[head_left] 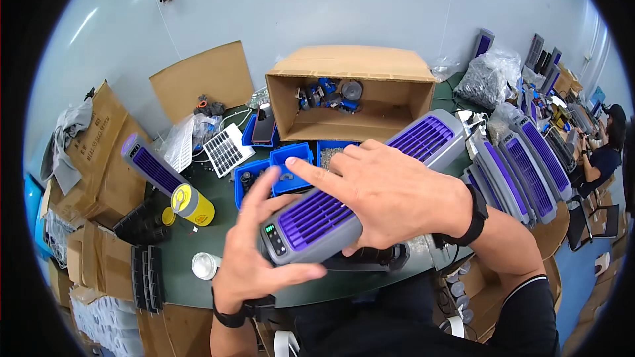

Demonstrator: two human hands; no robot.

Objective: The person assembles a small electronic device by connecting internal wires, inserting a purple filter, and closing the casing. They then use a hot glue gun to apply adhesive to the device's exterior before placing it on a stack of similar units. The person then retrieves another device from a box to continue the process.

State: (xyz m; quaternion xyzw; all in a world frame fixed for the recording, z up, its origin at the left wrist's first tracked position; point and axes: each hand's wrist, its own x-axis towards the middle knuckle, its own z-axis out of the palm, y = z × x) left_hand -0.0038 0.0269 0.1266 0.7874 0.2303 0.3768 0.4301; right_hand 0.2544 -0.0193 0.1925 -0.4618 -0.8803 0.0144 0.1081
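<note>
A grey tower fan [318, 219] with a purple slatted grille lies tilted in front of me, its far end pointing up and to the right. Green lights glow on its small control panel [274, 239] at the near left end. Across the middle of the fan, my right hand [383, 192] grips it, thumb on the near side and index finger stretched left. My left hand [254, 251] is around the panel end, thumb and fingers spread apart; whether it touches the housing I cannot tell. Beneath the fan, a dark part [377, 258] is mostly hidden.
Blue bins [291, 153] stand behind the hands, before an open cardboard box [350, 66] holding blue and grey parts. Left are a yellow canister [193, 205], a white-lidded jar [206, 266] and another fan [153, 165]. Several fans [526, 175] lean at right; a person [603, 149] sits beyond.
</note>
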